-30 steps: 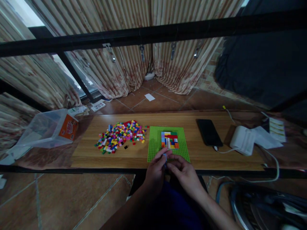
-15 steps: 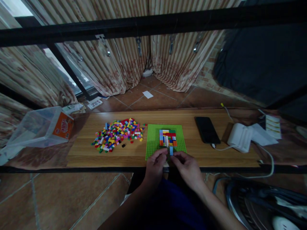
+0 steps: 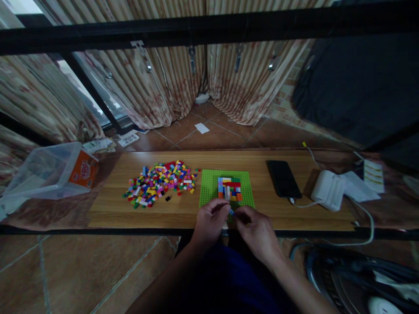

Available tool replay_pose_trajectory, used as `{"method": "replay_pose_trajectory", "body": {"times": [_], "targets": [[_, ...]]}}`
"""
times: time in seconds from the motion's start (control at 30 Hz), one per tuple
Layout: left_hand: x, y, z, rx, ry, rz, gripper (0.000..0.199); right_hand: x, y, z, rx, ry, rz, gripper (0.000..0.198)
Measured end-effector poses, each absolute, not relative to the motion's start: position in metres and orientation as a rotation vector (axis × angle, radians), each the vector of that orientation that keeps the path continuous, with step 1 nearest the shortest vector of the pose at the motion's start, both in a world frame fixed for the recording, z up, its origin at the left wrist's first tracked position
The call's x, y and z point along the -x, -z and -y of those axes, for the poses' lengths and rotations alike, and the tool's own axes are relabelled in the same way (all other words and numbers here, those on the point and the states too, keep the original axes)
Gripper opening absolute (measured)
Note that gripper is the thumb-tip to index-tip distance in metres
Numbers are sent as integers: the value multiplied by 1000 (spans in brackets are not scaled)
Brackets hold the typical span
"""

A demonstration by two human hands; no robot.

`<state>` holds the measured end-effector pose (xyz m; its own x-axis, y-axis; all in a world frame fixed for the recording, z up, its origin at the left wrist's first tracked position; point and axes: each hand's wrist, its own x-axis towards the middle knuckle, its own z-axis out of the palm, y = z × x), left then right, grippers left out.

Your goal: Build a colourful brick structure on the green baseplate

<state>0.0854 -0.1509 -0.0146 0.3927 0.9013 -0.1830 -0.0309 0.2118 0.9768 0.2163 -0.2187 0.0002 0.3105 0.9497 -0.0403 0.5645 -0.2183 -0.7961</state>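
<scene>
A small light blue brick [image 3: 231,212] sits between my fingertips, over the near edge of the green baseplate [image 3: 206,187]. My left hand [image 3: 210,221] has thumb and fingers pinched at the brick's left end. From the other side, the closed fingers of my right hand [image 3: 257,229] meet it. The brick looks tilted, and fingers partly cover it. Just beyond my hands, a block of bricks in several colours [image 3: 233,184] is built up on the baseplate; its near side is close to my left fingertips.
Left of the baseplate spreads a pile of loose bricks [image 3: 157,185]. A clear plastic box [image 3: 49,170] with an orange label lies at the far left. To the right are a black phone [image 3: 283,179], a white device [image 3: 327,189] and cables on the wooden board [image 3: 147,220].
The light blue brick has gone from upright to tilted and lower, nearer my left fingers. My left fingers have closed in toward it. The camera view has shifted slightly.
</scene>
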Motion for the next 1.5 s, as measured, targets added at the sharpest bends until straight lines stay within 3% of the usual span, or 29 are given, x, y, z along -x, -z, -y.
{"method": "replay_pose_trajectory", "body": {"times": [0.27, 0.47, 0.9, 1.13, 1.5], "targets": [[-77, 23, 159, -1233, -759, -966, 14, -232, 14, 226, 1692, -971, 1076, 30], [-81, 17, 165, -1448, -837, -982, 20, -245, 10, 223, 1673, -1017, 1132, 27], [-89, 18, 169, -1560, -724, -1007, 17, -276, -2, 201, 1592, -807, 1691, 21], [-106, 31, 163, -1607, -910, -1184, 16, -271, 9, 182, 1699, -666, 1396, 26], [-120, 51, 163, -1620, -1097, -1192, 16, -243, 10, 170, 1807, -702, 1136, 30]]}}
